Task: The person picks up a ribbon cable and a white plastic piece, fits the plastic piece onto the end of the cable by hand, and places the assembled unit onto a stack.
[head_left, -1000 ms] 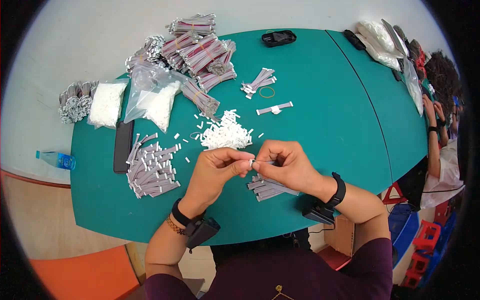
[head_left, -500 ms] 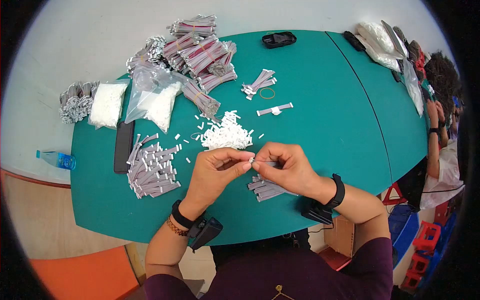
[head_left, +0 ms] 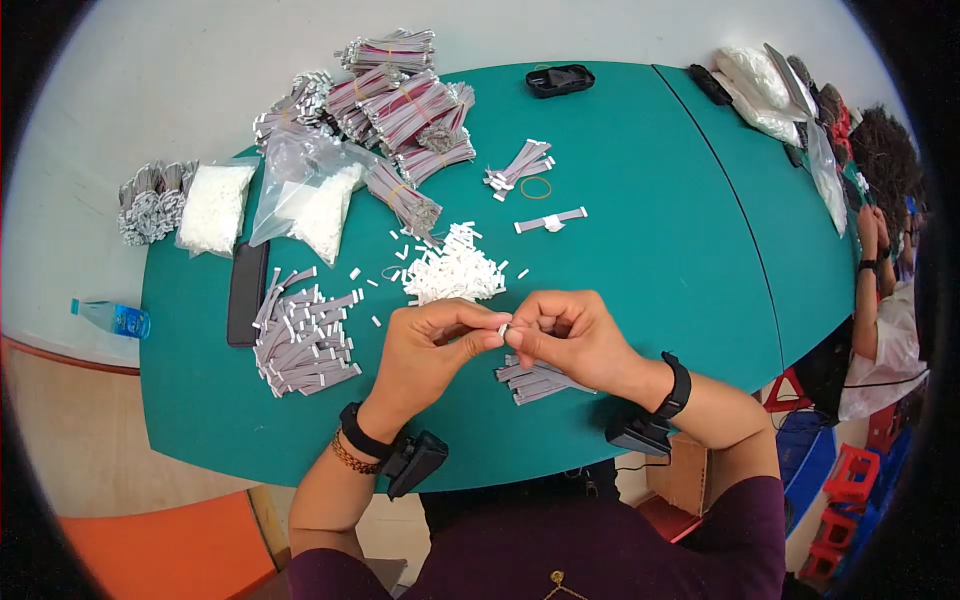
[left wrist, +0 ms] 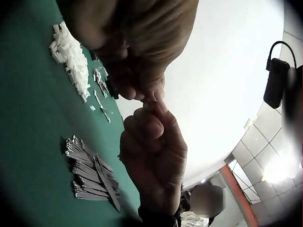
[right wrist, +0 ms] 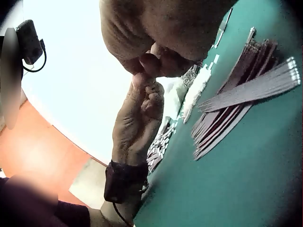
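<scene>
Both hands meet above the teal table, near its front edge. My left hand pinches a small white connector between thumb and forefinger. My right hand pinches the end of a grey ribbon strip against it, and its curled fingers hide most of the strip. In the left wrist view the left hand touches fingertips with the right hand. The right wrist view shows the right hand above the left hand. Loose grey strips lie under my right wrist.
A heap of white connectors lies just beyond the hands. A pile of fitted strips and a black phone sit to the left. Bags of white parts and banded bundles are further back. Another person sits at the right.
My right fingers have curled tighter, so the grey strip that showed between the hands is now mostly hidden. Both hands stay in the same spot.
</scene>
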The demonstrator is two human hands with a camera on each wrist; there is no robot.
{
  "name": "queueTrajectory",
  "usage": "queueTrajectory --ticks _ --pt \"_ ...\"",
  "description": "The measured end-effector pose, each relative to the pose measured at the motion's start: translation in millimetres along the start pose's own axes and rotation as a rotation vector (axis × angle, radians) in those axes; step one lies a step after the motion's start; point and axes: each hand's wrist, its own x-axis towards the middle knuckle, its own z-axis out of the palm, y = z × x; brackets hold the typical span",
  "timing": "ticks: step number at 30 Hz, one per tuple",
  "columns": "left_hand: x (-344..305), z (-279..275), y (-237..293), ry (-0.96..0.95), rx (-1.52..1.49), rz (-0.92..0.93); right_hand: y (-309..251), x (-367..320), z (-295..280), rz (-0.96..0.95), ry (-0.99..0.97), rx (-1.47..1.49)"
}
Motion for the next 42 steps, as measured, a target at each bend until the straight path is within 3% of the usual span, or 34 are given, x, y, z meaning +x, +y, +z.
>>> queueTrajectory --ticks 21,27,33,42 --pt "-3 6 -5 0.057 -0.028 0.039 1 -1 3 -0.038 0.022 0.012" --pt "2 3 -8 0.063 -0.064 -0.025 3 2 2 -0.053 0.033 0.03" --pt "3 -1 -7 -0.001 -0.289 -0.163 1 6 0 -0.036 0.061 0.05" --pt "2 8 -3 0.053 -0.125 -0.11 4 4 3 -0.082 0.092 -0.058"
